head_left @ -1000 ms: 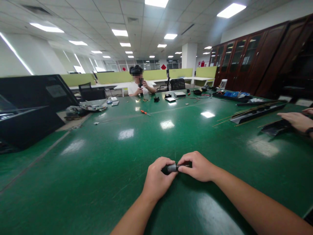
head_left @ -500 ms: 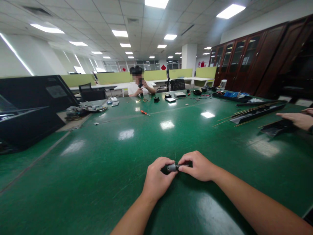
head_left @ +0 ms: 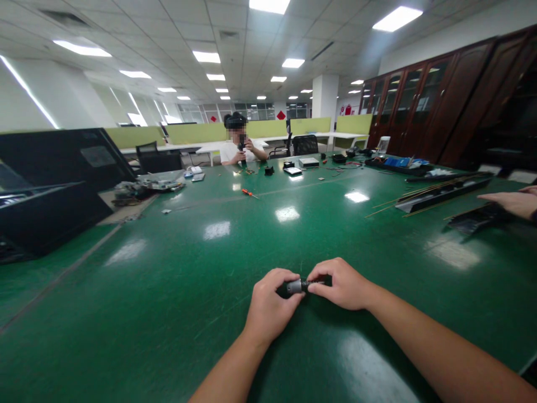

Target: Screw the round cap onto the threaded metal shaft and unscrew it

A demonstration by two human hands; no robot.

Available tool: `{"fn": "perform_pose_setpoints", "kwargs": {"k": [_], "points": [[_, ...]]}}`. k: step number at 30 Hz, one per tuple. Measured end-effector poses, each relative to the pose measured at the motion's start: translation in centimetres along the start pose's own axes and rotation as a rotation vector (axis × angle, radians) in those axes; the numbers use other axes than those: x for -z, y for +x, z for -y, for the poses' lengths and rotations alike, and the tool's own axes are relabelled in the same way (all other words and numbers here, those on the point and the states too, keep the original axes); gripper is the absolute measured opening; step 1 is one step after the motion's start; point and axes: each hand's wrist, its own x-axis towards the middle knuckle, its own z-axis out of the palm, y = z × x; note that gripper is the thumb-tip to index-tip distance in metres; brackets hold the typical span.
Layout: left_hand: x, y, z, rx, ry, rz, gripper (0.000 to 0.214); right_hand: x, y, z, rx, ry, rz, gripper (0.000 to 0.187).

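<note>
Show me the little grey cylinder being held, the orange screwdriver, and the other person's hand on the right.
grey cylinder [head_left: 295, 287]: head view, metal middle.
orange screwdriver [head_left: 245, 192]: head view, handle.
co-worker's hand [head_left: 508, 204]: head view, back of hand.

Small grey-and-black cylinder [head_left: 295, 287], held horizontal just above the green counter [head_left: 201, 252], ends pinched by left hand [head_left: 271, 305] and right hand [head_left: 342, 285], mostly hidden.

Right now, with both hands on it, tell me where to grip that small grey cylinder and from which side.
Grip the thick body of the cylinder, coming from its left end as the left hand does: it lies crosswise, and its right end narrows to a thin part pinched by the right hand.
</note>
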Motion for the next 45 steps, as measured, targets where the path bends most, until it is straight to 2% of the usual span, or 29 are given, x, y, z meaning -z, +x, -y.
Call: {"fn": "perform_pose_setpoints", "kwargs": {"k": [29, 45], "points": [[0.22, 0.24, 0.03, -0.021, 0.039, -0.043, 0.022, 0.40, -0.08, -0.53, -0.027, 0.014, -0.020, 0.011], [0.35, 0.39, 0.23, 0.021, 0.046, -0.042, 0.025, 0.77, -0.03, -0.56, -0.024, 0.008, -0.032, 0.011]]}}
